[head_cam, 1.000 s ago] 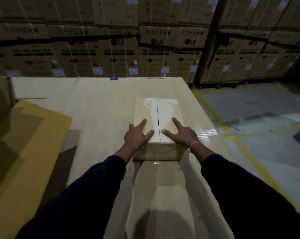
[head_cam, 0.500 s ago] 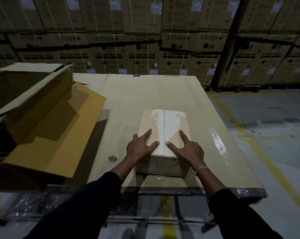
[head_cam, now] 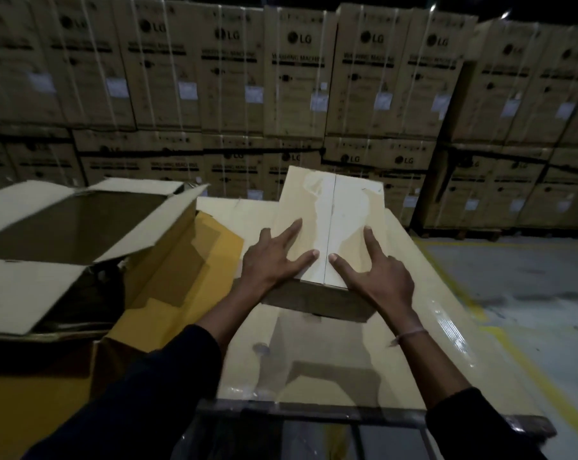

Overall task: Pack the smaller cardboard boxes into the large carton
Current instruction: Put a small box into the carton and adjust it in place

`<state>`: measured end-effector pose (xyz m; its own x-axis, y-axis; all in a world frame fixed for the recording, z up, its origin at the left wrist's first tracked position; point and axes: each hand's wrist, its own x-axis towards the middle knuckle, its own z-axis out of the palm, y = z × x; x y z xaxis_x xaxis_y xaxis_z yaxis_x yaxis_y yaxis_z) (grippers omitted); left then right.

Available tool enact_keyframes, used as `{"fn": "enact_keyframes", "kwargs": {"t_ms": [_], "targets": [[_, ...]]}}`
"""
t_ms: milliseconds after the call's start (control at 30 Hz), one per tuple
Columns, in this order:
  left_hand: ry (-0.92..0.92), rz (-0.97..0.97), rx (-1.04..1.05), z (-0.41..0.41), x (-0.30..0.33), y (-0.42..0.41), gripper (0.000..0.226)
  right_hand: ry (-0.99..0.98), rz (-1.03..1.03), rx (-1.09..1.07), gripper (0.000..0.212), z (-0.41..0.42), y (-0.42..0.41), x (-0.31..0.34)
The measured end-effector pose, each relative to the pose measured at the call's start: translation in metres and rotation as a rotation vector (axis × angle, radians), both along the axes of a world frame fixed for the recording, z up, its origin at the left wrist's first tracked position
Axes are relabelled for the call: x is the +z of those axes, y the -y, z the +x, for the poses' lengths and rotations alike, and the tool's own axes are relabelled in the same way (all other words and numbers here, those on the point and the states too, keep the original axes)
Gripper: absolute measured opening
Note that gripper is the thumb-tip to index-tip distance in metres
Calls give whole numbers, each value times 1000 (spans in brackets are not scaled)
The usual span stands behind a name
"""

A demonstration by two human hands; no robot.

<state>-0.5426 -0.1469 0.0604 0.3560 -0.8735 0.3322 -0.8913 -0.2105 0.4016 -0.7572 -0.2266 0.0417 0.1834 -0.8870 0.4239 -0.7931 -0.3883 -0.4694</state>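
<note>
A small taped cardboard box [head_cam: 330, 207] hangs tilted above the cardboard-covered table [head_cam: 321, 360], its far end raised and its shadow on the surface below. My left hand [head_cam: 271, 260] grips its near left corner and my right hand [head_cam: 377, 273] grips its near right corner, thumbs pressed on top by the centre seam. The large carton [head_cam: 168, 234] stands open just left of the box, its flaps spread and its inside dark.
A yellow-brown cardboard sheet [head_cam: 188, 267] leans between the carton and the table. Stacked, strapped washing-machine cartons [head_cam: 297, 78] form a wall behind. Grey floor with yellow lines [head_cam: 513, 310] lies to the right. The table's metal front edge [head_cam: 314, 413] is close to me.
The small box has come up off the table with both hands on it and now tilts upward. The view has swung up and left, bringing the open carton into sight.
</note>
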Motion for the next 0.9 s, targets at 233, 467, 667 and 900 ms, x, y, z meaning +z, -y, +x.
{"fn": "enact_keyframes", "kwargs": {"t_ms": [233, 467, 667, 900], "targets": [[54, -184, -6, 109, 88, -74, 82, 16, -234, -11, 105, 111, -68, 95], [63, -370, -6, 206, 143, -143, 83, 50, -381, -3, 105, 211, -136, 160], [135, -442, 38, 281, 174, -176, 85, 65, -463, 49, 106, 287, -163, 192], [169, -365, 169, 377, 190, -190, 88, 60, -416, 198, 108, 393, -150, 205]]}}
